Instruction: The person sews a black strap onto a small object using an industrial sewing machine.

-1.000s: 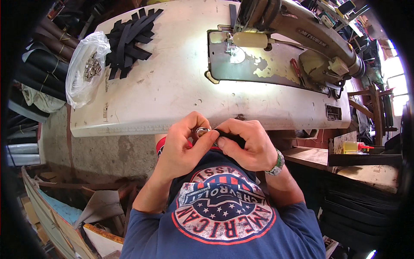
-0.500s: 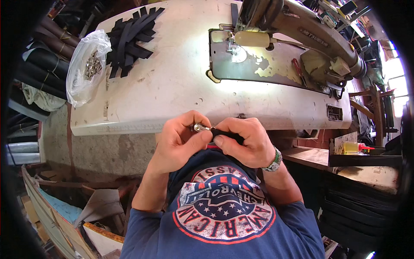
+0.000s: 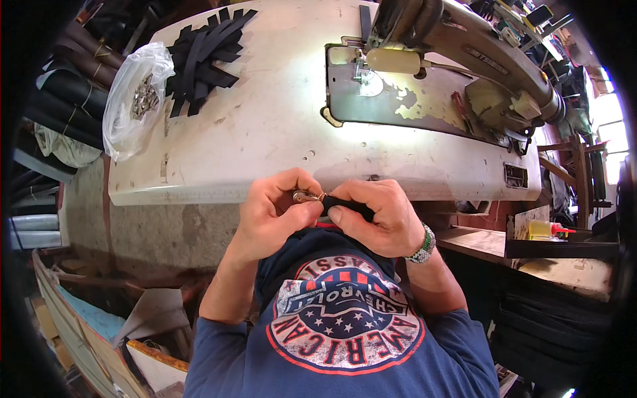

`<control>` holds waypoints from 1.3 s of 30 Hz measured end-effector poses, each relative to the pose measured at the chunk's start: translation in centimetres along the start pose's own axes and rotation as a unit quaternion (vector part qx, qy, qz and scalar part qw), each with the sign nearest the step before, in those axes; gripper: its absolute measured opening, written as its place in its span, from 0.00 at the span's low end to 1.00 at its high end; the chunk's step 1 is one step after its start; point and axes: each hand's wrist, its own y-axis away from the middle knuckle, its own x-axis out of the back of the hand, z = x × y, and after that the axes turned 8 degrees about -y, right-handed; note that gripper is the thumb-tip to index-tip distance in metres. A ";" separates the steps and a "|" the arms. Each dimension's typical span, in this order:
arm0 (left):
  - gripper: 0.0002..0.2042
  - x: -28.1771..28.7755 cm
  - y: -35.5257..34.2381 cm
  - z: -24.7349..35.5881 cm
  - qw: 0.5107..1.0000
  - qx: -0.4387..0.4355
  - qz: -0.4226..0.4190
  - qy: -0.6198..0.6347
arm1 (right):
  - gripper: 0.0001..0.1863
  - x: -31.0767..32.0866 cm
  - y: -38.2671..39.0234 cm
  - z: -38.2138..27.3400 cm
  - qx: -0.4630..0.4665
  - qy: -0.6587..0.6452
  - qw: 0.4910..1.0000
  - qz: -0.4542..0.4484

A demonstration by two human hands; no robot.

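My two hands meet in front of my chest, just off the near edge of the white table. Between the thumb and fingers of my left hand [image 3: 272, 211] is a small shiny metal clip [image 3: 303, 197] with a rounded end. My right hand [image 3: 385, 219] pinches a short black strap [image 3: 350, 207], its left end against the clip. My fingers hide how the two are joined. On the table's far left lies a pile of similar black straps [image 3: 206, 56], beside a clear plastic bag [image 3: 123, 132] of small metal pieces [image 3: 144, 98].
A sewing machine [image 3: 484, 53] with a worn metal bed plate [image 3: 352, 106] occupies the table's [image 3: 252, 132] right side. Dark rolls of material [image 3: 73, 99] stack at the left. At the right, a small yellow bottle with a red tip [image 3: 547, 229] stands in a tray.
The metal clip has turned slightly between my left fingers and now lies flatter, pointing more to the left. Both hands keep their grip in nearly the same place.
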 end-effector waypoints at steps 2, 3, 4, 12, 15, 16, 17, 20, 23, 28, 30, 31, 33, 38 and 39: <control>0.05 -0.2 0.0 0.2 0.998 -0.012 0.025 -0.052 | 0.05 0.0 -0.1 -0.1 0.008 0.042 0.999 0.024; 0.04 -0.3 0.0 0.3 0.994 -0.023 0.048 -0.100 | 0.05 0.0 -0.1 -0.1 0.012 0.036 0.999 0.021; 0.04 -0.2 0.1 0.6 0.994 -0.023 0.048 -0.100 | 0.06 0.1 -0.1 -0.1 0.000 0.034 0.999 0.015; 0.07 0.1 -0.2 1.7 0.917 -0.078 0.069 -0.384 | 0.05 -0.5 -0.2 0.4 0.002 0.074 0.997 0.012; 0.06 -0.6 0.1 1.3 0.879 -0.137 0.123 -0.441 | 0.05 -1.0 -0.2 0.5 -0.011 0.087 0.995 0.051; 0.06 -0.8 0.1 1.0 0.879 -0.137 0.122 -0.441 | 0.04 -1.2 -0.2 0.5 -0.010 0.084 0.994 0.066; 0.06 -1.0 0.0 0.8 0.872 -0.158 0.139 -0.442 | 0.04 -1.3 -0.2 0.5 -0.013 0.082 0.993 0.082; 0.07 -1.4 0.1 0.1 0.848 -0.197 0.169 -0.462 | 0.04 -1.5 -0.2 0.4 -0.021 0.096 0.991 0.092; 0.08 -1.4 0.0 -0.3 0.808 -0.242 0.193 -0.501 | 0.05 -1.7 -0.2 0.1 -0.024 0.102 0.988 0.113; 0.10 -1.6 -0.1 -0.8 0.762 -0.287 0.221 -0.537 | 0.05 -2.1 0.0 -0.6 -0.040 0.078 0.987 0.131; 0.11 -1.8 -0.2 -1.0 0.738 -0.301 0.234 -0.557 | 0.04 -2.1 0.0 -0.8 -0.046 0.069 0.988 0.132; 0.11 -1.9 -0.3 -1.1 0.735 -0.309 0.234 -0.557 | 0.04 -2.0 0.1 -0.8 -0.043 0.077 0.989 0.118; 0.11 -2.2 -0.3 -1.4 0.736 -0.307 0.240 -0.554 | 0.03 -1.7 0.1 -0.8 -0.039 0.086 0.990 0.105; 0.12 -2.7 -0.1 -1.9 0.741 -0.310 0.245 -0.543 | 0.05 -1.3 0.1 -0.4 0.009 0.108 0.991 0.083; 0.12 -2.8 0.0 -2.0 0.752 -0.297 0.243 -0.535 | 0.05 -1.2 0.1 -0.3 0.008 0.107 0.991 0.079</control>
